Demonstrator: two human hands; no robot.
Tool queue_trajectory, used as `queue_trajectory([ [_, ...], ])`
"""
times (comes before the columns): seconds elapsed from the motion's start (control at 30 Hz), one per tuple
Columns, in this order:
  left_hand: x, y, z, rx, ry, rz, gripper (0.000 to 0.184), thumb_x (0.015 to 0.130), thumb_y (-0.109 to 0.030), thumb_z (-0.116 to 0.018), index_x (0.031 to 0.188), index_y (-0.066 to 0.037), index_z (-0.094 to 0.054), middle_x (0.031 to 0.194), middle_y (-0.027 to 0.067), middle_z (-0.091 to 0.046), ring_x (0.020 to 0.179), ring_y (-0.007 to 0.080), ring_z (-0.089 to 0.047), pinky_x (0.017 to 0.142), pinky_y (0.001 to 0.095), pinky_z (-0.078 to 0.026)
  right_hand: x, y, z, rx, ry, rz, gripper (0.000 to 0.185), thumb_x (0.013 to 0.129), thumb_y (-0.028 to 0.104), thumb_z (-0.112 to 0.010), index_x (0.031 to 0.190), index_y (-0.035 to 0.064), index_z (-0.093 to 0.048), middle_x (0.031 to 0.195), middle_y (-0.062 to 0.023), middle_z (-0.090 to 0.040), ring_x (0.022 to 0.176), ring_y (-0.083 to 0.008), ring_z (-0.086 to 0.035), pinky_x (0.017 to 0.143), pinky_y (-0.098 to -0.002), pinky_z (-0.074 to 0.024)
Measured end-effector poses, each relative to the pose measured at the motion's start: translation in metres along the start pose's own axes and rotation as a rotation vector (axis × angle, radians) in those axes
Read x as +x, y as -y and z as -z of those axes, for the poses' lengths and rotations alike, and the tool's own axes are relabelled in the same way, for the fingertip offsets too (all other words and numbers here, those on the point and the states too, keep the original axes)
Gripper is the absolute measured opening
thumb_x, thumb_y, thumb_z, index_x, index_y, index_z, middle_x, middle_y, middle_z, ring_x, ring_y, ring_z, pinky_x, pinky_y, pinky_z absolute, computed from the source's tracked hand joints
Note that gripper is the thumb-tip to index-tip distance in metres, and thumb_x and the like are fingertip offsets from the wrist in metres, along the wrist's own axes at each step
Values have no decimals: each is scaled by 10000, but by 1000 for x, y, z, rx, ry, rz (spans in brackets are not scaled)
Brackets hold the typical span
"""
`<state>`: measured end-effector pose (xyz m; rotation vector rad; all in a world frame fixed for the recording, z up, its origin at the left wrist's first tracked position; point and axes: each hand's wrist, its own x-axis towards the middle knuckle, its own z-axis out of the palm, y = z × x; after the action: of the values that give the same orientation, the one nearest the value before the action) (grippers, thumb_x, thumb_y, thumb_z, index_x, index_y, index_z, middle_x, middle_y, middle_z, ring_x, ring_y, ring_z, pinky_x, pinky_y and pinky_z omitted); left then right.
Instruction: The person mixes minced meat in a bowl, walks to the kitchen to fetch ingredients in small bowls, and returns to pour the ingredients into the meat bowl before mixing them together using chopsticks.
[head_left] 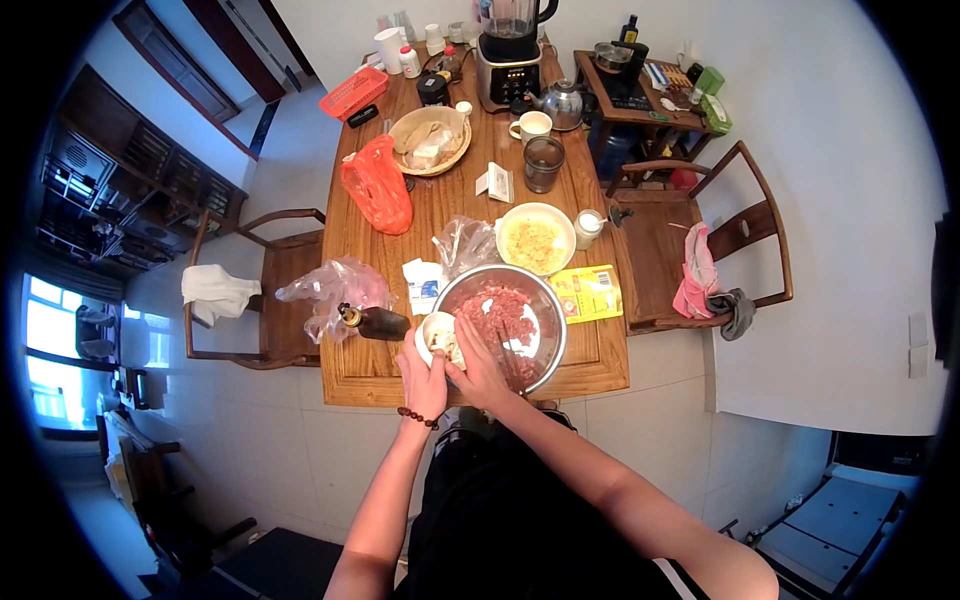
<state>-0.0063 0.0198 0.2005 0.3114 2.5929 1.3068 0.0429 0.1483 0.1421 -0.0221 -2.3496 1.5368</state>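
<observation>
My left hand (422, 378) is closed round a small white bowl (426, 327) at the near left rim of a steel mixing bowl (549, 364). Pale, chopped-looking bits (444, 342) lie in the small bowl. My right hand (482, 373) is closed against its right side, fingers pointing forward and partly covering the bits. Pink minced meat (495, 312) fills part of the steel bowl, with what look like chopsticks (512, 365) leaning in it. A dark bottle (382, 323) is just left of my left hand.
Behind the steel bowl are a white bowl of yellowish food (535, 243), a jar (588, 229) and a yellow packet (590, 294). Plastic bags (345, 290), a red bag (378, 187), a basket (460, 152) and a blender (508, 75) stand farther out. Wooden chairs (655, 215) flank the table (590, 375).
</observation>
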Motion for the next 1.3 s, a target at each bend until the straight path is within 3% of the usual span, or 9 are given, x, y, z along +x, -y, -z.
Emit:
queue_trajectory([
  [1.3,1,-5,1,26,16,56,665,1008,-244,-558,1556,3,-273,1411,359,-388,1284,492,-430,1108,492,-369,-2,-5,-2,17,-20,22,841,1045,460,-520,1574,-112,-203,1637,-346,-203,1540,-468,-201,1241,-481,-234],
])
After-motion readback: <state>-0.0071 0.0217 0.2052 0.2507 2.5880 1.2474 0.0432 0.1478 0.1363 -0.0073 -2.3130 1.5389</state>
